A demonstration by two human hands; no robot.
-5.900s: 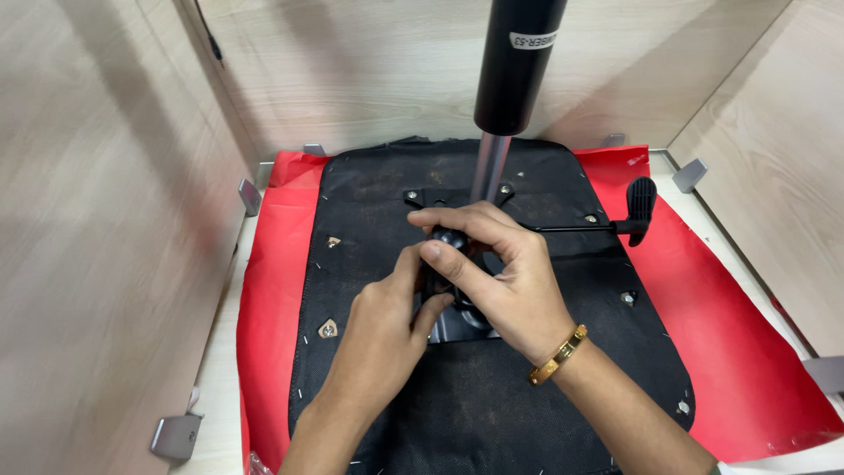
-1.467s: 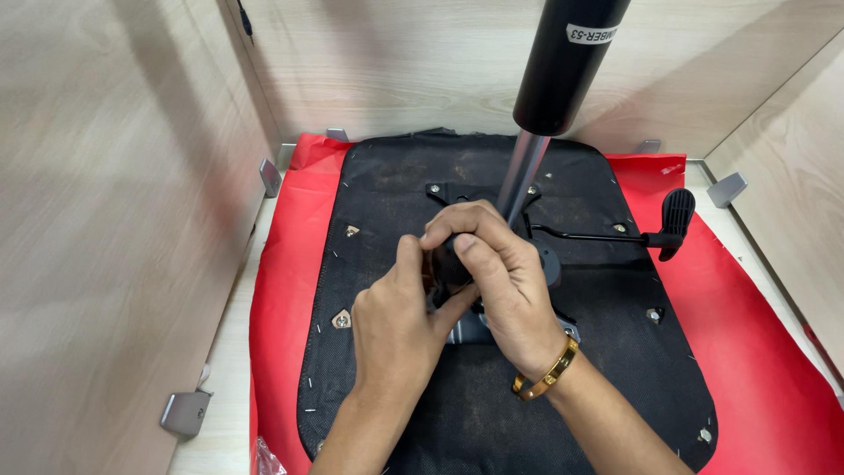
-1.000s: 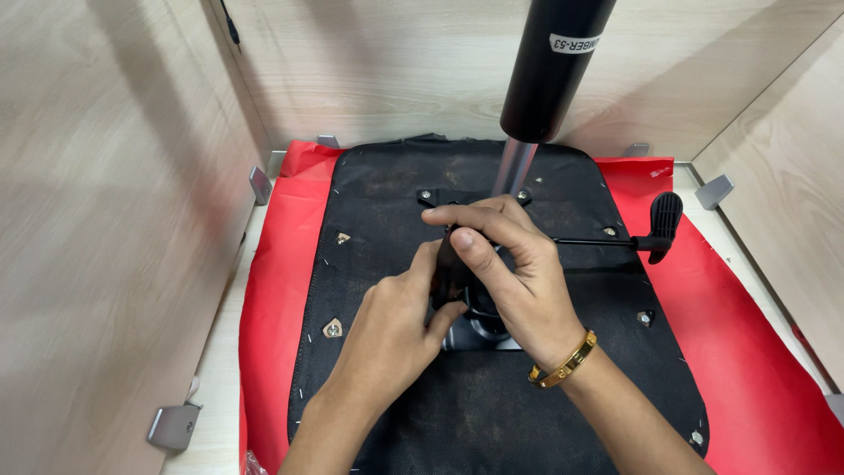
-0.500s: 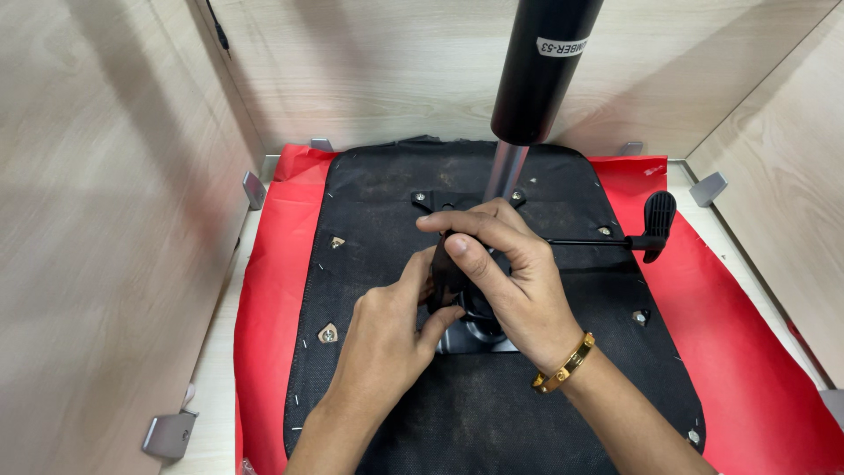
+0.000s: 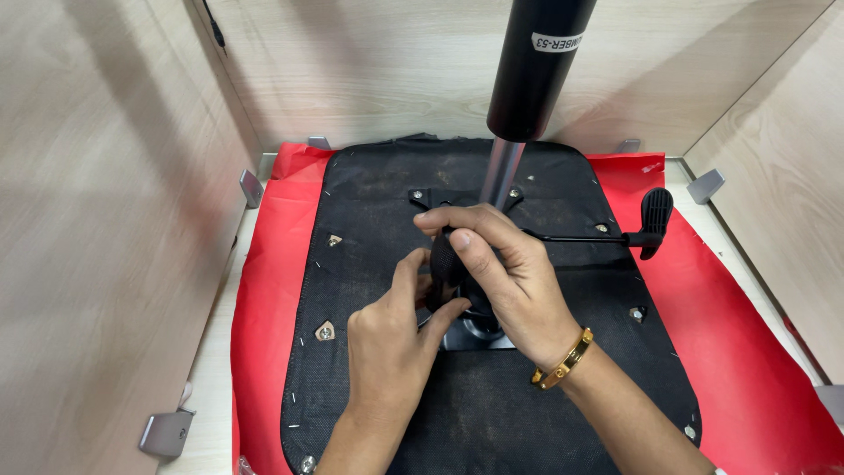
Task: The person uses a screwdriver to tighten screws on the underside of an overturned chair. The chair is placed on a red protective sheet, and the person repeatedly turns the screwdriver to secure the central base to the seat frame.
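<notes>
Head view, right hand (image 5: 514,281) curled closed around a black knob (image 5: 444,264) at the middle of an upturned black seat base (image 5: 378,220), left hand (image 5: 391,339) just below it, fingers pinching the same knob, gas cylinder (image 5: 532,75) rose just beyond the right hand, lever (image 5: 655,220) lay out to its right, red sheet (image 5: 268,264) spread beneath.

Left hand (image 5: 387,339) and right hand (image 5: 510,273) close together, fingers curled, thumbs touching in shared grip.

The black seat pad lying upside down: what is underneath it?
A red sheet lies under the black seat pad, showing at its left and right edges. What the sheet covers beneath the pad cannot be seen.
</notes>
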